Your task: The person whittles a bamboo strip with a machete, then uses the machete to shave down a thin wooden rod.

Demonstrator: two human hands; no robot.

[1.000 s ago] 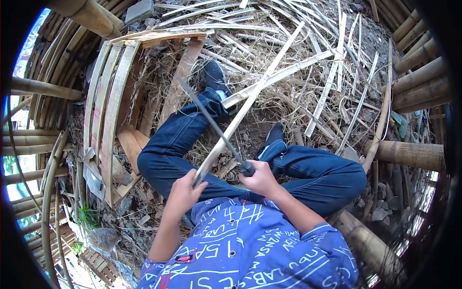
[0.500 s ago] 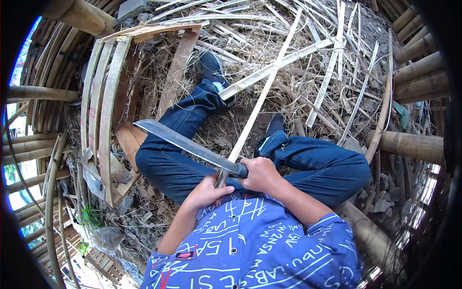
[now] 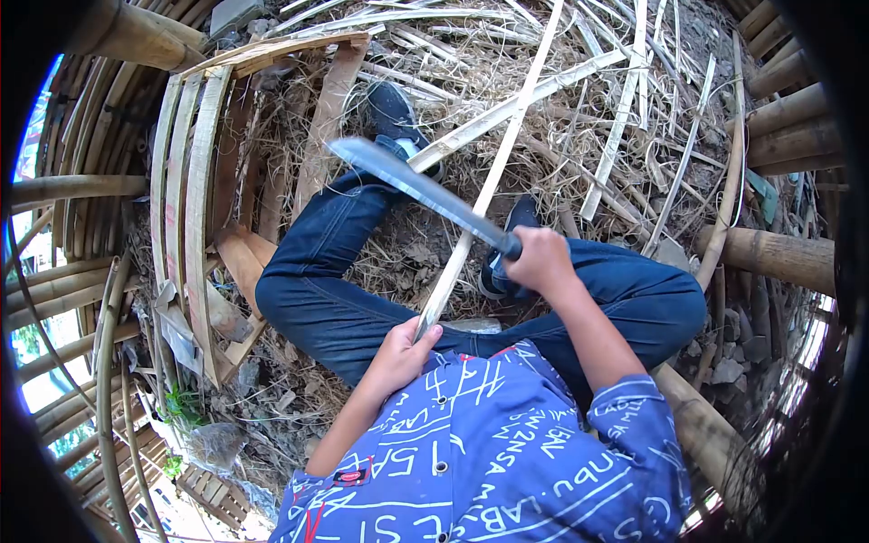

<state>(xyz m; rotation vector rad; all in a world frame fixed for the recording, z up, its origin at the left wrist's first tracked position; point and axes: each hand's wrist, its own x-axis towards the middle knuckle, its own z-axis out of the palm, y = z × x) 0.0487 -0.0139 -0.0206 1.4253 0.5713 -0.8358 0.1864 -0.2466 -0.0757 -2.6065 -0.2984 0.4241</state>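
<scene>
My left hand is wrapped round the near end of a long pale bamboo strip, close to my shirt. The strip runs up and away between my legs. In my right hand is the dark handle of a large knife. Its long blade points up and to the left and crosses over the strip; the tip is slightly blurred. Beneath the strip, another flat bamboo piece slopes from beside my shoe toward the upper right.
A wooden crate frame stands at the left. Split strips and shavings cover the ground ahead. Bamboo poles line the right side, and more bamboo stands at the left.
My right hand has moved forward and right with the knife, away from my left hand. The blade now crosses the strip farther up. My left hand has shifted slightly right.
</scene>
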